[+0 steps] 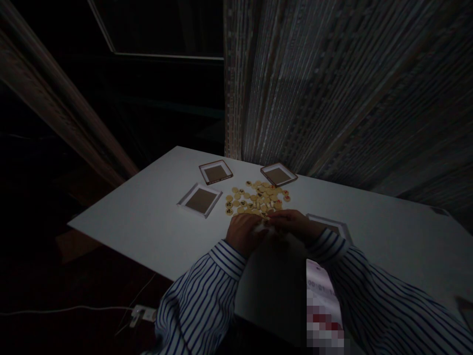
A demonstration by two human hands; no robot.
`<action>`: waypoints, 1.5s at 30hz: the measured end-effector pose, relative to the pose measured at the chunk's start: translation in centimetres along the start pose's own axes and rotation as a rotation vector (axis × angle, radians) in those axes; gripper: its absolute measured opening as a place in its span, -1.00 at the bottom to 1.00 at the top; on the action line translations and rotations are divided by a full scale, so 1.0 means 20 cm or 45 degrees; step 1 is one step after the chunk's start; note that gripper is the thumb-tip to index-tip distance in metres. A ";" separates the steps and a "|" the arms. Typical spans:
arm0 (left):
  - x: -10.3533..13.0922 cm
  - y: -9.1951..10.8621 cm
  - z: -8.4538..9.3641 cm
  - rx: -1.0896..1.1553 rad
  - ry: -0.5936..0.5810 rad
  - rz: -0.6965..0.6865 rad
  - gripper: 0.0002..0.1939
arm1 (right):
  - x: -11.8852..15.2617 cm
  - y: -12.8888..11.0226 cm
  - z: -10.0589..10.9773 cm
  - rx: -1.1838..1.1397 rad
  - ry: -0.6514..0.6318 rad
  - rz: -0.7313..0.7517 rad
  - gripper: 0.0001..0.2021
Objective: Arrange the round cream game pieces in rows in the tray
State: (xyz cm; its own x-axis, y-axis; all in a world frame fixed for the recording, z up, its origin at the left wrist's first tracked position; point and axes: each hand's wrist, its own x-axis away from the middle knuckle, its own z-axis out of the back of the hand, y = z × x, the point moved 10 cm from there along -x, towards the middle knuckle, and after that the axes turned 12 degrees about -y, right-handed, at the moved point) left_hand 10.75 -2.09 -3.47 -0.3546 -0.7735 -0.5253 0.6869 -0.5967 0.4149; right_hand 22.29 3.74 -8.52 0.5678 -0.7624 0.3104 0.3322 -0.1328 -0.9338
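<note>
A loose heap of round, pale wooden Chinese chess pieces [258,197] lies on the white table, some showing black or red characters and others blank. At the heap's near edge, my left hand [244,231] lies low with its fingers reaching toward the right. From the other side my right hand [293,222] reaches in, its fingers stretched left over the nearest pieces. The fingertips almost meet, with a few pieces between and under them. Dim light and the backs of my hands hide the palms. Neither hand visibly lifts a piece.
Shallow square trays stand around the heap: a white-rimmed tray [200,200] at left, a brown-edged tray [216,172] behind it, another brown-edged tray [279,175] at back right, and one tray [345,230] partly behind my right forearm. A lit phone [322,286] is near me. Curtains [295,74] hang behind the table [148,207].
</note>
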 end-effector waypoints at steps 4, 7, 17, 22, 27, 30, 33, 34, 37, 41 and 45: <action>0.00 0.02 0.01 -0.027 0.045 -0.050 -0.76 | 0.00 0.01 -0.01 -0.001 -0.011 -0.023 -0.58; 0.01 0.03 0.02 -0.034 0.068 -0.073 -0.77 | 0.00 0.02 -0.01 -0.021 -0.018 -0.022 -0.58; 0.00 0.07 0.03 0.004 0.082 -0.099 -0.81 | 0.02 -0.03 -0.06 0.007 -0.064 -0.010 -0.64; 0.02 0.07 0.06 0.025 0.139 -0.089 -0.84 | 0.02 -0.06 -0.08 0.072 -0.100 -0.009 -0.64; 0.06 0.03 0.12 0.010 0.220 -0.046 -0.83 | 0.04 -0.08 -0.07 0.071 -0.067 0.035 -0.64; 0.09 -0.01 0.16 -0.032 0.231 0.035 -0.82 | 0.05 -0.08 -0.04 0.092 -0.033 0.047 -0.66; 0.13 -0.03 0.19 -0.080 0.232 0.046 -0.82 | 0.06 -0.08 -0.02 0.147 0.009 0.055 -0.67; 0.14 -0.04 0.20 -0.095 0.217 0.049 -0.81 | 0.07 -0.09 -0.02 0.165 0.023 0.064 -0.68; 0.18 -0.07 0.20 -0.146 0.145 0.074 -0.81 | 0.07 -0.10 -0.02 0.224 0.035 0.093 -0.72; 0.23 -0.09 0.17 -0.234 0.029 0.085 -0.79 | 0.06 -0.12 -0.05 0.374 0.013 0.132 -0.77; 0.26 -0.12 0.13 -0.267 -0.003 0.130 -0.80 | 0.05 -0.13 -0.07 0.632 0.046 0.135 -0.81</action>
State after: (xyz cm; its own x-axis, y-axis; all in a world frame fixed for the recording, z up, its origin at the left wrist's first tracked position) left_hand 5.65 -5.28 -5.19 -0.2775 -0.8282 -0.4870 0.8361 -0.4579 0.3021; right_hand 20.87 2.51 -6.01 0.5943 -0.7779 0.2041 0.5971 0.2568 -0.7599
